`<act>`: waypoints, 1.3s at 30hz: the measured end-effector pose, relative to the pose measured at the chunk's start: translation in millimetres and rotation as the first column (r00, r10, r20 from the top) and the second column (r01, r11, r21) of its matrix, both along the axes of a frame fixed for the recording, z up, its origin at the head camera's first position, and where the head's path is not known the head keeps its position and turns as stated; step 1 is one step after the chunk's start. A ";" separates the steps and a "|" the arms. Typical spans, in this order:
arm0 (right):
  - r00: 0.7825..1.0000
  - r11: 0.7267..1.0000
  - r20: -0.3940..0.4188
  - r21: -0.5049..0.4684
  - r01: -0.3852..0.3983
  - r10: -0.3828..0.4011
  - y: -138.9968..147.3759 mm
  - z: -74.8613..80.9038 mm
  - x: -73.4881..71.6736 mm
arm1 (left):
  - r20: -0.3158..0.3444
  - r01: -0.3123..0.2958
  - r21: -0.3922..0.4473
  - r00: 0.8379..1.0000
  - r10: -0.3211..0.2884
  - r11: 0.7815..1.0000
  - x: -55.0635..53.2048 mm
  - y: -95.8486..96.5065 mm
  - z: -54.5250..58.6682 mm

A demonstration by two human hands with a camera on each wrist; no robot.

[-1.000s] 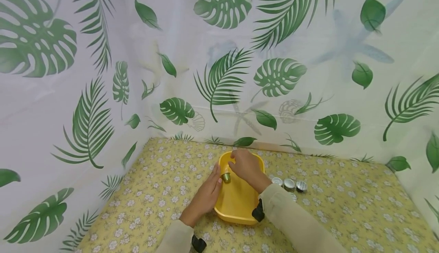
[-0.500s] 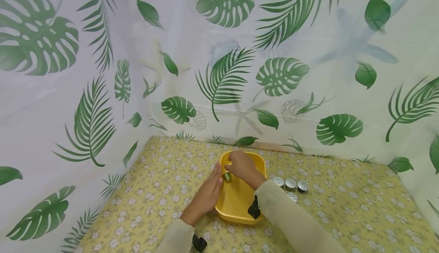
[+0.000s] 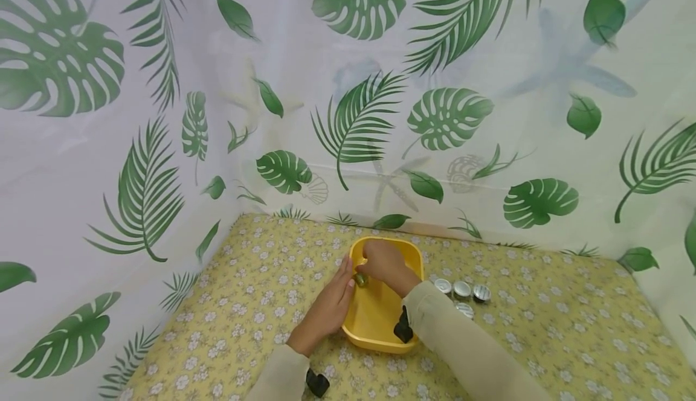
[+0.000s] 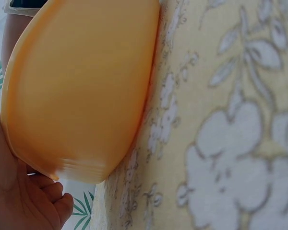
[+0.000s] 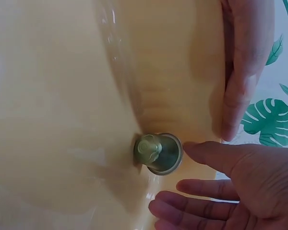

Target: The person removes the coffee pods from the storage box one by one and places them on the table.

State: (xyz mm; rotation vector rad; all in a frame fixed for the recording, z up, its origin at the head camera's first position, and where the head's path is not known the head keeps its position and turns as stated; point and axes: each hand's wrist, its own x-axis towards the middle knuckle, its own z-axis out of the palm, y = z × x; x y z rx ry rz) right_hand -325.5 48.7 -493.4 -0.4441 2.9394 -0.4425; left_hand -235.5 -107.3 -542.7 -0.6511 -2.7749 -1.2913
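Observation:
A yellow plastic basin point(image 3: 375, 328) stands before me on a flowered cloth. Inside it, near the left wall, is a small green coffee capsule point(image 5: 169, 152) with a pale rim; its cup mouth partly shows. My left hand point(image 3: 325, 308) rests along the basin's left side, its fingers straight against the outer wall. Reaching into the basin is my right hand point(image 3: 385, 263). Its thumb is at the capsule's rim in the right wrist view, while the other fingers point(image 5: 197, 206) lie loosely below and apart from it.
Several silver-lidded capsules point(image 3: 462, 290) stand on the cloth point(image 3: 544, 328) right of the basin. Behind and at the left rise white leaf-printed sheets point(image 3: 304, 117). A black wrist strap point(image 3: 403, 327) hangs over the basin's right rim.
The green capsule has tipped, so less of its side shows in the head view. My right hand has shifted slightly left, toward it. The left hand stays against the basin.

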 end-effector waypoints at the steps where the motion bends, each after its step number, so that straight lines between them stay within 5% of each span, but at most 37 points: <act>1: 1.000 1.000 0.001 0.002 -0.012 0.012 -0.1 -0.9 -0.3 | 0.000 -0.001 0.000 1.000 0.001 1.000 0.3 -0.1 0.3; 15: 0.995 0.995 0.034 -0.038 -0.096 0.098 0.4 -5.2 2.3 | -0.003 0.001 -0.005 1.000 -0.001 1.000 -0.6 -0.8 -0.2; 39: 0.998 0.997 0.010 0.030 -0.069 0.069 1.4 -7.2 6.5 | 0.007 0.006 -0.016 1.000 -0.006 1.000 -0.9 -1.8 -2.0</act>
